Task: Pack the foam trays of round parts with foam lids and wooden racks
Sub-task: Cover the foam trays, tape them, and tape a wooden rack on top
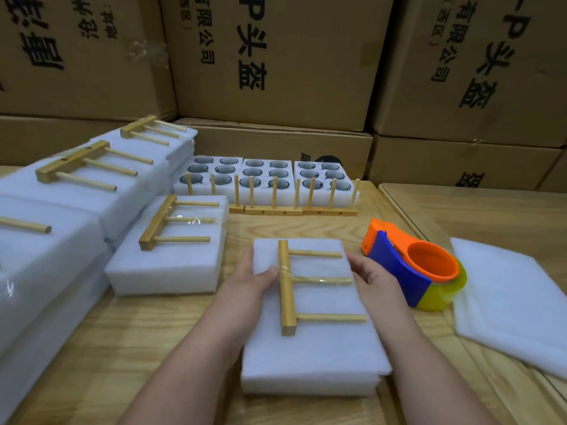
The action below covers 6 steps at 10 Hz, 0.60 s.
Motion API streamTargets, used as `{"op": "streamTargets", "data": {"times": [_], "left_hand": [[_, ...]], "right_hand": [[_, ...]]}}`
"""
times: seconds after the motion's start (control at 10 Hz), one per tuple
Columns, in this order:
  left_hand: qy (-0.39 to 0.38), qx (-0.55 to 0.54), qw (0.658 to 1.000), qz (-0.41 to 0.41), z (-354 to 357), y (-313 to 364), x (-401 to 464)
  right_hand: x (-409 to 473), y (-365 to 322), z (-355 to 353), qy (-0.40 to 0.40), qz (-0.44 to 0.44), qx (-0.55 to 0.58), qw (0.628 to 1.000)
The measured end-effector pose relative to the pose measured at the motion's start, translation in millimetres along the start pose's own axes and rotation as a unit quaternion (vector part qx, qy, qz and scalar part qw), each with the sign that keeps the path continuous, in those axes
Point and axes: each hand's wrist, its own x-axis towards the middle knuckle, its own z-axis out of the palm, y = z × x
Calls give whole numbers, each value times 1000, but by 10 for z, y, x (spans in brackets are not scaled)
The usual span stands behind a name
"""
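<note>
A white foam pack point(310, 357) lies on the table in front of me, lid on. A wooden rack point(287, 289) with three pegs lies flat on top, with clear tape across its middle. My left hand point(254, 279) holds the pack's left edge, thumb on the lid beside the rack's bar. My right hand point(371, 274) holds the right edge near the peg tips. Further back stand three open foam trays point(267, 176) with round parts in their holes, and upright wooden racks point(273, 207) in front of them.
An orange and blue tape dispenser point(414, 265) sits just right of my right hand. Loose foam sheets point(506, 299) lie at the right. Finished packs with racks point(171, 256) are stacked at left. Cardboard boxes point(276, 56) wall the back.
</note>
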Motion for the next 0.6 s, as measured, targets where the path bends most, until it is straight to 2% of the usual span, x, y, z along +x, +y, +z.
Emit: {"op": "streamTargets", "data": {"times": [0.1, 0.2, 0.3, 0.4, 0.5, 0.6], "left_hand": [[-41, -6, 999, -18, -8, 20, -35], [-34, 19, 999, -18, -53, 99, -106], [-35, 40, 998, -17, -78, 95, -101], [-12, 10, 999, -36, -36, 124, -132], [13, -53, 995, -85, -5, 100, -112], [-1, -90, 988, -125, -18, 118, -120]], "right_hand": [[34, 77, -19, 32, -5, -28, 999], [58, 90, -17, 81, 14, 57, 995], [61, 75, -58, 16, 15, 197, 980], [-11, 8, -22, -10, -61, 43, 997], [-15, 12, 47, -21, -87, -30, 996], [-14, 25, 58, 5, -72, 19, 997]]}}
